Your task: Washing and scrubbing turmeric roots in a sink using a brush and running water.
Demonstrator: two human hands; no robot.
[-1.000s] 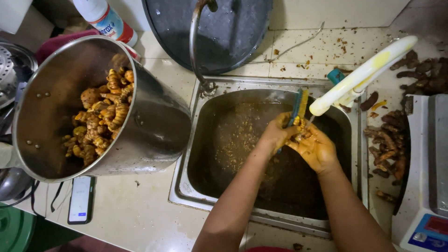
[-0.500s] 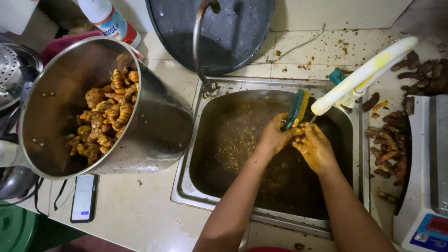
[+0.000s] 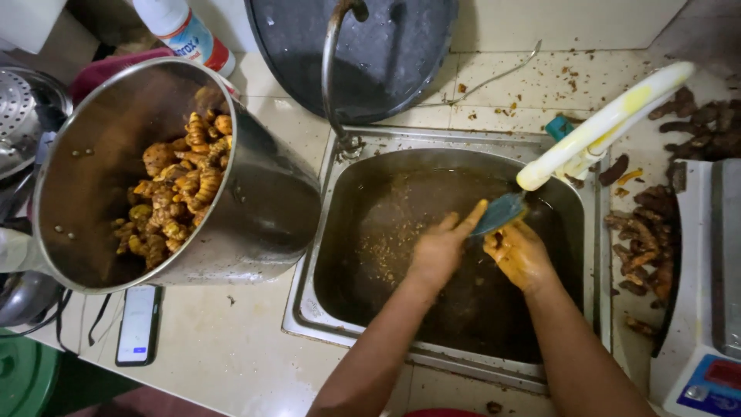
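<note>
My left hand [image 3: 441, 249] and my right hand [image 3: 523, 255] are together over a steel sink [image 3: 455, 357] full of brown, murky water. The left hand's fingers stretch along a blue brush [image 3: 499, 213] and hold it at a slant. The right hand is stained yellow and curled around a small dark turmeric root [image 3: 498, 241], just below the brush. Both forearms come in from the bottom edge. A white spout [image 3: 598, 131] smeared with yellow hangs right above the brush.
A large steel pot [image 3: 262, 208] lies tilted left of the sink, holding several yellow turmeric roots [image 3: 174, 193]. Dark unwashed roots [image 3: 644, 232] lie on the counter to the right, beside a scale [image 3: 710, 309]. A phone [image 3: 139, 324], a dark round lid [image 3: 386, 46] and a curved tap [image 3: 332, 69] are close by.
The brush has tipped from upright to a slant under the white spout. Both hands have shifted slightly right and lower in the sink.
</note>
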